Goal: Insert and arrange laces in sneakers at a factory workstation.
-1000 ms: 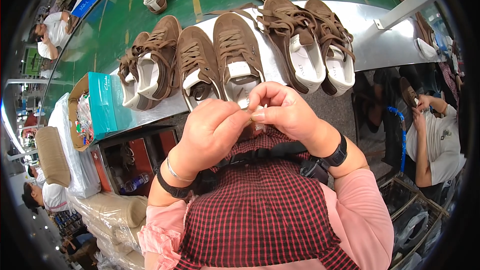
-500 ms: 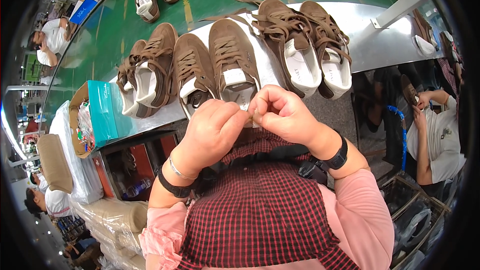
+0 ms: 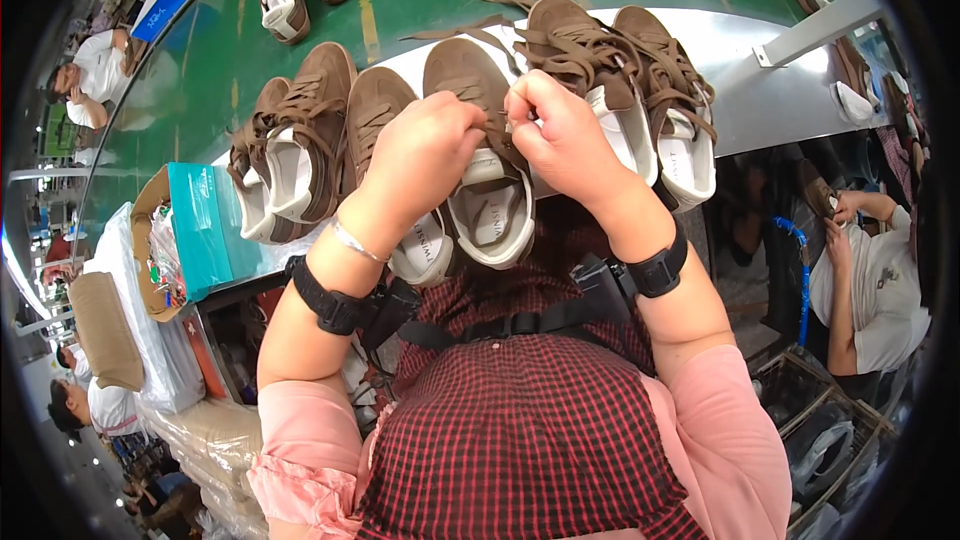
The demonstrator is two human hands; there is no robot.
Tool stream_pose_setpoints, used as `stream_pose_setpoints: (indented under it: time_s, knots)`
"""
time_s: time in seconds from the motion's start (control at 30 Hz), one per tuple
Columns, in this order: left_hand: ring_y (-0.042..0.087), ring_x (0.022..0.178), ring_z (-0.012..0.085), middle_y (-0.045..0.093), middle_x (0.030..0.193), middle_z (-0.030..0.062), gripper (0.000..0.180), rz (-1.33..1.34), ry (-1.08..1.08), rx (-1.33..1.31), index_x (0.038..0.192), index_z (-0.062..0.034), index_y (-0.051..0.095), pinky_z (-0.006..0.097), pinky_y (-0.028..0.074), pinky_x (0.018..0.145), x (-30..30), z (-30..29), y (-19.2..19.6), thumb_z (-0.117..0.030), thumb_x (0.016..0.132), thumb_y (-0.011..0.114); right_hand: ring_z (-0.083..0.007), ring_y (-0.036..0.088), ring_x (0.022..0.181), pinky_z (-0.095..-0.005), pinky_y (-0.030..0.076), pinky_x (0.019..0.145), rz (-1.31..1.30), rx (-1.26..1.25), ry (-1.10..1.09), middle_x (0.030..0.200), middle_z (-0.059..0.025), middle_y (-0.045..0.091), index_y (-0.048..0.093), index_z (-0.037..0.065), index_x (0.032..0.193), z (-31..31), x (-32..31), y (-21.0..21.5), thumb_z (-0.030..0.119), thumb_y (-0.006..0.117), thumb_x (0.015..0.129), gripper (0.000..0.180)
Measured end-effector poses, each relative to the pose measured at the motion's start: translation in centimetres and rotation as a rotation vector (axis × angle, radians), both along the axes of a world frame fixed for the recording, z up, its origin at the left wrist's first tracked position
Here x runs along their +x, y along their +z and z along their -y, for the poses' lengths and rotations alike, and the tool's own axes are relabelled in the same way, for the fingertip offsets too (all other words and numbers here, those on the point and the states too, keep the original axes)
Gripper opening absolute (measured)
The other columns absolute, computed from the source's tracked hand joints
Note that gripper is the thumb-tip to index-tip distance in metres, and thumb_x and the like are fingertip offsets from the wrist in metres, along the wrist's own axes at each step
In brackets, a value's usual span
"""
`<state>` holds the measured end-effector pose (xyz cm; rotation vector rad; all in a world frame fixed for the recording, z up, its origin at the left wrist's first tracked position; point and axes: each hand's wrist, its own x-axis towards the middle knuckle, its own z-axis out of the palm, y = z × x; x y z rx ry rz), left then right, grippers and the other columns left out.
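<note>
The brown shoe [image 3: 484, 168] is placed at the near edge of the table [image 3: 745, 100], its heel [image 3: 492, 258] apparently projecting beyond; if the laces [image 3: 468, 90] were pulled too hard, it could be dragged off, or the adjoining shoe [image 3: 378, 92] could be nudged by the left hand [image 3: 425, 155]. The fingers of this hand and of the right hand [image 3: 565, 140] are curled inward above the laces; whether anything is grasped cannot be told. Half a second earlier, both hands were held lower, nearer the apron [image 3: 510, 410], and the insole [image 3: 492, 225], now exposed, was partly hidden.
</note>
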<state>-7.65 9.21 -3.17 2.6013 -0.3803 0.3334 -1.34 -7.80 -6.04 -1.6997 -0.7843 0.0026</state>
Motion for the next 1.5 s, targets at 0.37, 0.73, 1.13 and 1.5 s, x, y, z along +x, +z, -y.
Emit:
stream_pose_setpoints:
  time_s: [0.37,0.73,1.13,1.5]
  knots:
    - [0.060,0.077,0.0318,0.060,0.079,0.0120,0.009,-0.020,0.033,0.089,0.080,-0.0043,0.063,0.040,0.049,0.068,1.4,-0.4,-2.5,-0.012,0.076,0.064,-0.0326,0.051,0.071,-0.0385,0.043,0.064,0.156,-0.287,0.206,0.071,-0.0126,0.050,0.047,0.005,0.079,0.3,1.9,-0.1,-0.006,0.050,0.070,0.014]
    - [0.055,0.067,0.0108,0.061,0.072,0.0035,0.012,-0.400,0.057,-0.358,0.086,0.0014,0.064,0.026,0.046,0.062,1.7,-1.5,-1.3,-0.006,0.078,0.061,-0.0305,0.051,0.071,-0.0374,0.044,0.064,0.223,-0.240,0.361,0.071,-0.0094,0.051,0.048,0.006,0.076,-0.1,2.3,0.1,-0.005,0.052,0.072,0.013]
    - [0.060,0.080,0.0370,0.061,0.082,0.0198,0.017,-0.358,0.025,-0.388,0.085,-0.0006,0.064,0.042,0.049,0.071,2.3,-1.4,-1.7,-0.010,0.073,0.057,-0.0343,0.054,0.068,-0.0391,0.043,0.060,0.080,-0.430,0.533,0.069,-0.0154,0.054,0.050,0.004,0.079,-1.3,4.5,2.0,-0.004,0.049,0.074,0.010]
    - [0.057,0.075,0.0333,0.056,0.074,0.0126,0.006,-0.264,-0.096,-0.236,0.077,-0.0033,0.059,0.042,0.047,0.067,1.8,-1.4,-1.3,-0.006,0.072,0.059,-0.0315,0.052,0.071,-0.0396,0.044,0.065,0.426,-0.177,0.185,0.075,-0.0095,0.051,0.047,0.006,0.078,-0.5,0.8,-2.1,0.001,0.060,0.066,0.018]
